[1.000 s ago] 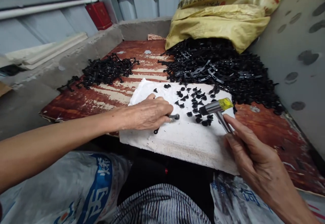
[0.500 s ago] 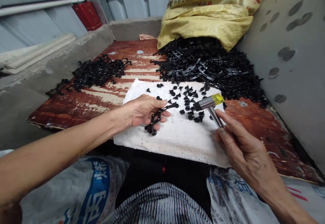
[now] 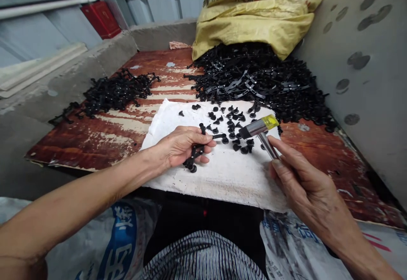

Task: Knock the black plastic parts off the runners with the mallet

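Between the thumb and fingers of my left hand (image 3: 189, 142) is a black jointed linkage (image 3: 194, 155) with round feet on its arm ends. One arm reaches right, its end at the loose black knobs (image 3: 232, 129) scattered over a white cloth (image 3: 222, 174). My right hand (image 3: 302, 174) is wrapped round the metal handle of a small mallet (image 3: 254, 129). The mallet's head has a black face on its left and a yellow one on its right, and is held over the right part of the cloth, above some knobs. Part of the handle is hidden in my palm.
A large heap of black linkages (image 3: 254, 79) spills from a yellow sack (image 3: 254, 26) at the back. A smaller pile (image 3: 116, 91) lies left on the worn red-brown board (image 3: 95, 144). A grey wall (image 3: 356, 102) stands right, and a red box (image 3: 101, 19) sits on the concrete ledge.
The linkage in my left hand has turned, its right arm now lower and flatter, another end pointing up. The mallet stays nearly still. The whole view has shifted slightly.
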`<state>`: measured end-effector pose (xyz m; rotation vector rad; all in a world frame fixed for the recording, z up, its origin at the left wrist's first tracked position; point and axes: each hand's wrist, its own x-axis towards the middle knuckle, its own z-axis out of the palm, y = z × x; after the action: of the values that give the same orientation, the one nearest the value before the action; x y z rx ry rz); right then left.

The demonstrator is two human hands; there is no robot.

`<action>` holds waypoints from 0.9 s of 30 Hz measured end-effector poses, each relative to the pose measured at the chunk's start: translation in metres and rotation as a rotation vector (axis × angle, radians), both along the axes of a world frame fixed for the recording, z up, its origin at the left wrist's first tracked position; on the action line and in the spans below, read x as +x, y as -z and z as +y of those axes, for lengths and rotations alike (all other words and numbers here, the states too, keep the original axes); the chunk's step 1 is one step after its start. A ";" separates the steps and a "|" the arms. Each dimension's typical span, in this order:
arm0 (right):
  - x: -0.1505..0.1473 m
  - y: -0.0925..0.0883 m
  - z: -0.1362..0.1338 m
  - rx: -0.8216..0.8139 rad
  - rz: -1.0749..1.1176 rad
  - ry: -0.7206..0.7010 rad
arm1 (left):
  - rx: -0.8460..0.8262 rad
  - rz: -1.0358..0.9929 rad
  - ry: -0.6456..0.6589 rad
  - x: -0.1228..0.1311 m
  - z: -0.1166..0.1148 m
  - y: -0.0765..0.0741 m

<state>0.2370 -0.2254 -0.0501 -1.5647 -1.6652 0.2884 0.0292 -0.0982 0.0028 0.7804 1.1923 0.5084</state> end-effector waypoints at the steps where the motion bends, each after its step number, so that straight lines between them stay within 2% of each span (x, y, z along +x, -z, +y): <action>1: 0.000 0.001 0.000 -0.011 0.010 0.003 | 0.001 0.000 -0.004 0.000 0.000 0.000; 27: 0.001 0.001 -0.001 -0.044 0.027 0.013 | 0.023 0.030 -0.017 0.009 -0.001 0.003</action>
<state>0.2377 -0.2259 -0.0515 -1.5972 -1.6373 0.3402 0.0382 -0.0996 -0.0005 0.8007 1.2231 0.5267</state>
